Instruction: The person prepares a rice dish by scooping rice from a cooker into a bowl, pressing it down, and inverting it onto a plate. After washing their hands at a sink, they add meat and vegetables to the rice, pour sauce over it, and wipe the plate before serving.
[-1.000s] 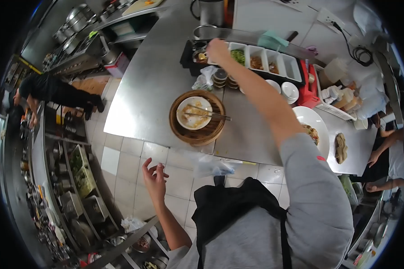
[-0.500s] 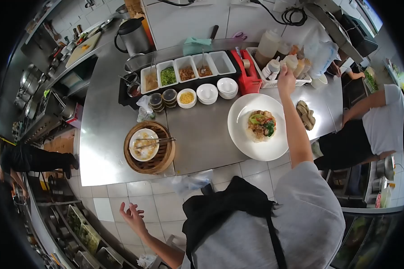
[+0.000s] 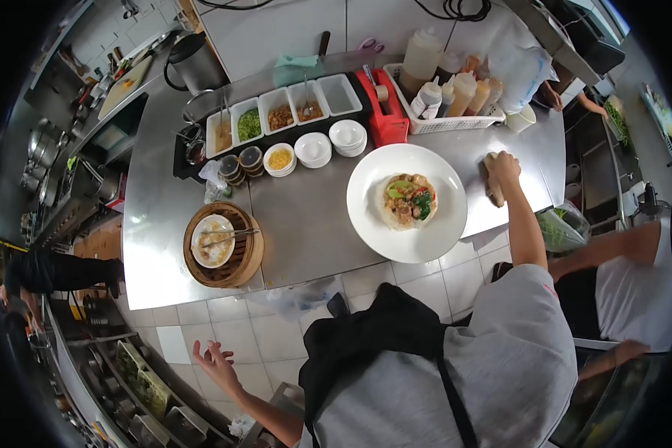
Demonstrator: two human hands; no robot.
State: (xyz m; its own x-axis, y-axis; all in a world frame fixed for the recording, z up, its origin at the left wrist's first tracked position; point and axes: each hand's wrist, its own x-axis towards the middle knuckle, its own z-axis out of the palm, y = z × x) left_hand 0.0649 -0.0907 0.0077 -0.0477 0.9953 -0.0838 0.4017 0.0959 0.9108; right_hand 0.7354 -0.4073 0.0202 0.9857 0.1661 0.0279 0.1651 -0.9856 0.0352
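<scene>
My right hand [image 3: 505,169] is closed on a crumpled brownish cloth [image 3: 492,181] lying on the steel counter, right of a large white plate [image 3: 366,216]. Rice topped with meat, greens and red bits [image 3: 410,200] sits in the middle of that plate. Away from the counter, low on the left, my left hand [image 3: 215,362] hangs over the tiled floor, fingers apart and holding nothing. A bamboo steamer [image 3: 252,250] near the counter's front edge holds a small white dish [image 3: 211,254] with tongs across it.
Behind the plate stand a red tape dispenser [image 3: 386,119], a white basket [image 3: 455,124] of squeeze bottles, topping tubs [image 3: 249,124] and stacked white bowls [image 3: 313,149]. One person [image 3: 627,284] is at the right, another [image 3: 60,270] at the far left.
My right hand has moved from the squeeze bottles down to the cloth and closed on it. The view has shifted right, and the person at the right has moved down the view.
</scene>
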